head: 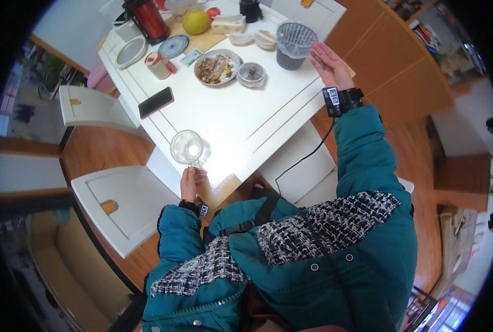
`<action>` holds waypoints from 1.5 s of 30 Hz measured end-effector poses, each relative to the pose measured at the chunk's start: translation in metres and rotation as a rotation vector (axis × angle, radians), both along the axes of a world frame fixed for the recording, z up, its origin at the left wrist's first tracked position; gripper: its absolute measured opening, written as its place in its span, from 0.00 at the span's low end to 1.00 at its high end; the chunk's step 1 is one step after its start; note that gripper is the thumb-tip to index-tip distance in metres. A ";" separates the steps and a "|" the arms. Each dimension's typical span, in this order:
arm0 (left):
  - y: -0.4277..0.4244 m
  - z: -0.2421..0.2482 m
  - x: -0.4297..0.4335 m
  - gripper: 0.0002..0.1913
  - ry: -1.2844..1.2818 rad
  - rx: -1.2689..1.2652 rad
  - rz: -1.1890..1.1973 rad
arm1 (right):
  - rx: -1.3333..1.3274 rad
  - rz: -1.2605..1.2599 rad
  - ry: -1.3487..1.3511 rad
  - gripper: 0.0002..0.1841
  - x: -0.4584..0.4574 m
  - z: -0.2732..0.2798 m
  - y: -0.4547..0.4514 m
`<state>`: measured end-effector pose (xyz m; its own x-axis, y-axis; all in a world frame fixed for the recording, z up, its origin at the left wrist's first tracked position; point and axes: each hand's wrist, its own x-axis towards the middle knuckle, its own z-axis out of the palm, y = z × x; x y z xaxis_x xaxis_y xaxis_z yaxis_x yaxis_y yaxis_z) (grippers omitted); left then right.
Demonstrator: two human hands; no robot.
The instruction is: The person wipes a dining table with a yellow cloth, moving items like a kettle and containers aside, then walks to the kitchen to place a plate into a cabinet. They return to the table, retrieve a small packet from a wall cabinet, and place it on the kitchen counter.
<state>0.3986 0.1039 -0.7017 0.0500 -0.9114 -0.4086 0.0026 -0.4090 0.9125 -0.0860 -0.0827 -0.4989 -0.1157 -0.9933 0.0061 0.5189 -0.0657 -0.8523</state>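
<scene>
My left hand grips the handle of a clear glass mug at the table's near left edge. The mug looks empty. My right hand is open, palm up and fingers spread. It is beside the rim of a grey perforated plastic bin lined with a clear bag, which stands near the table's right edge; whether they touch, I cannot tell. Left of the bin are a small plastic-covered bowl with dark contents and a plate of food.
The white table also bears a black phone, a jar, a blue patterned mat, a red thermos and a yellow-green fruit. White chairs stand around it. A cable hangs from my right wrist.
</scene>
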 end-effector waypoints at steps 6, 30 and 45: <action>0.018 -0.002 0.024 0.21 0.023 -0.029 0.026 | -0.024 -0.142 -0.148 0.19 0.025 -0.047 0.092; 0.259 0.187 -0.178 0.30 -0.262 -1.084 -1.604 | 0.280 -0.067 -0.429 0.21 0.171 -0.082 0.558; 0.505 0.150 -0.465 0.17 0.196 -0.877 -1.876 | 0.128 -0.825 -0.558 0.18 -0.062 -0.122 0.919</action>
